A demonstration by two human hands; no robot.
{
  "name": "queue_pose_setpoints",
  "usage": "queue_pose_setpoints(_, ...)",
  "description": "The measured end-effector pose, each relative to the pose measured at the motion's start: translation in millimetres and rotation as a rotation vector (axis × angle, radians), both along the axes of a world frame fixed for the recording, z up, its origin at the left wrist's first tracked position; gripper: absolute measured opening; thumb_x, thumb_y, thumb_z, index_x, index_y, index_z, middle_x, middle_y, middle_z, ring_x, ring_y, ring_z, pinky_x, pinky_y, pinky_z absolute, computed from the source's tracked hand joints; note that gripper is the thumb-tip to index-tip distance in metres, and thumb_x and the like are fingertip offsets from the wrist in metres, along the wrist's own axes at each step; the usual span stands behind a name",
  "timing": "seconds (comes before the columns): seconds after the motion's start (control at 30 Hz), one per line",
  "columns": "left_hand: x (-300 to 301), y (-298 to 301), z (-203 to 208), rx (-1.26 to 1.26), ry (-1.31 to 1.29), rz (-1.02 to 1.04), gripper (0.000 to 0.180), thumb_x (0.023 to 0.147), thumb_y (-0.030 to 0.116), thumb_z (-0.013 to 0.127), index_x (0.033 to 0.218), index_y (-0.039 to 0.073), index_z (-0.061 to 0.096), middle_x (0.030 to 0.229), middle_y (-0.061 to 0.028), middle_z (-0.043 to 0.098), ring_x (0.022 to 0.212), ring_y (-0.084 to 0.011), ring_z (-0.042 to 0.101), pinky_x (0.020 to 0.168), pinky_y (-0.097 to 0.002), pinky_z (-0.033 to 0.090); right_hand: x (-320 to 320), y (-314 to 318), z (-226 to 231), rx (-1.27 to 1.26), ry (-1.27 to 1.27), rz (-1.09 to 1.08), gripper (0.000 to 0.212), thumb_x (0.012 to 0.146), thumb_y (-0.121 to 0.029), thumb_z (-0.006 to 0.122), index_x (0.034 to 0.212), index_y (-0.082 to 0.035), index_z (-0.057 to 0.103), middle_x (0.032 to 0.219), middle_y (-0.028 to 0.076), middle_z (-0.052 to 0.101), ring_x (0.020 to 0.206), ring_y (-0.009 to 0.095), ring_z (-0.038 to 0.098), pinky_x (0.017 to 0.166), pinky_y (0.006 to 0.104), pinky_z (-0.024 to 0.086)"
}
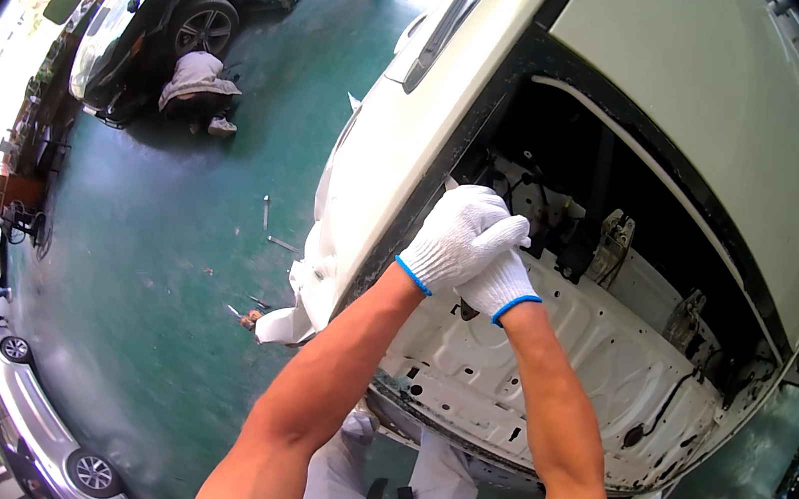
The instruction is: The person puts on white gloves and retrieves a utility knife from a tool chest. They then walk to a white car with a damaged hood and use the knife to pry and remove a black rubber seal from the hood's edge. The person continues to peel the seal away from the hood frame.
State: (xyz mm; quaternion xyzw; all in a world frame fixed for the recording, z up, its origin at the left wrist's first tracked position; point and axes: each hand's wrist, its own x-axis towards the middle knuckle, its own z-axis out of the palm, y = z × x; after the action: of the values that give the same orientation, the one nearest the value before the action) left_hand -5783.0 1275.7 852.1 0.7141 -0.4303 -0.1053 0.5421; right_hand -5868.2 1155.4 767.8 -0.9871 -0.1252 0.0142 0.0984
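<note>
Both my hands wear white knitted gloves with blue cuffs and are pressed together over the left side of a glassless opening [582,163] in a white car. My left hand [465,236] is closed, its fingers curled beside the opening's dark-edged pillar [433,188]. Just to its right and partly behind it, my right hand [504,282] is closed too. Whatever they may grip is hidden by the gloves. Below them lies a bare white metal panel [558,351] with ribs and holes. Metal brackets [615,240] and loose wiring show inside the opening.
On the green floor [181,302] at left lie several tools, including a thin metal bar [266,213]. A person [199,87] crouches beside a dark car's wheel [207,27]. A silver car [45,415] stands at lower left. Crumpled white bodywork [296,307] juts from the car's left side.
</note>
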Motion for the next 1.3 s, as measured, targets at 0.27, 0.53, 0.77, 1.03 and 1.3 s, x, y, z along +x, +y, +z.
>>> queue_pose_setpoints(0.27, 7, -6, 4, 0.150, -0.082, -0.014, 0.042, 0.100, 0.036, 0.054, 0.088, 0.007, 0.081, 0.082, -0.0152, 0.072, 0.084, -0.0327, 0.067, 0.082, -0.0421, 0.054, 3, 14, 65, 0.415, 0.238, -0.291, 0.031, 0.091, -0.019, 0.067, 0.116, -0.001, 0.066, 0.117, 0.019, 0.069, 0.112, 0.029, 0.065, 0.095, 0.0413, 0.051)
queue_pose_setpoints(0.53, 7, -8, 6, 0.301, -0.211, 0.012, 0.045, 0.100, 0.040, 0.051, 0.084, 0.009, 0.079, 0.082, -0.0153, 0.073, 0.081, -0.0355, 0.067, 0.080, -0.0459, 0.054, -9, 34, 84, 1.150, 0.502, -0.771, 0.029, 0.097, -0.017, 0.063, 0.119, 0.001, 0.060, 0.091, 0.011, 0.071, 0.074, 0.020, 0.070, 0.065, 0.0354, 0.056)
queue_pose_setpoints(0.77, -2, -5, 12, 0.448, -0.486, -0.114, 0.029, 0.095, 0.034, 0.056, 0.081, 0.014, 0.071, 0.077, -0.0115, 0.071, 0.081, -0.0334, 0.069, 0.075, -0.0472, 0.054, -24, 31, 27, 0.261, -0.101, -0.247, 0.044, 0.086, -0.023, 0.073, 0.123, -0.004, 0.060, 0.132, 0.018, 0.061, 0.121, 0.030, 0.059, 0.097, 0.0481, 0.048)
queue_pose_setpoints(1.03, 1, -1, -8, 0.323, -0.576, -0.032, 0.022, 0.087, 0.025, 0.060, 0.072, 0.011, 0.067, 0.069, -0.0118, 0.068, 0.070, -0.0333, 0.068, 0.073, -0.0457, 0.052, -12, 27, 50, 0.224, 0.283, -0.253, 0.052, 0.084, -0.023, 0.072, 0.132, -0.005, 0.059, 0.133, 0.017, 0.062, 0.127, 0.035, 0.054, 0.111, 0.0442, 0.042)
queue_pose_setpoints(1.3, -1, 5, -13, 0.195, -0.630, -0.017, 0.013, 0.084, 0.023, 0.063, 0.080, 0.011, 0.066, 0.073, -0.0094, 0.067, 0.073, -0.0319, 0.068, 0.071, -0.0451, 0.052, -15, 26, 42, 0.120, 0.175, -0.166, 0.044, 0.092, -0.026, 0.063, 0.131, -0.004, 0.060, 0.134, 0.018, 0.061, 0.127, 0.033, 0.055, 0.111, 0.0447, 0.041)
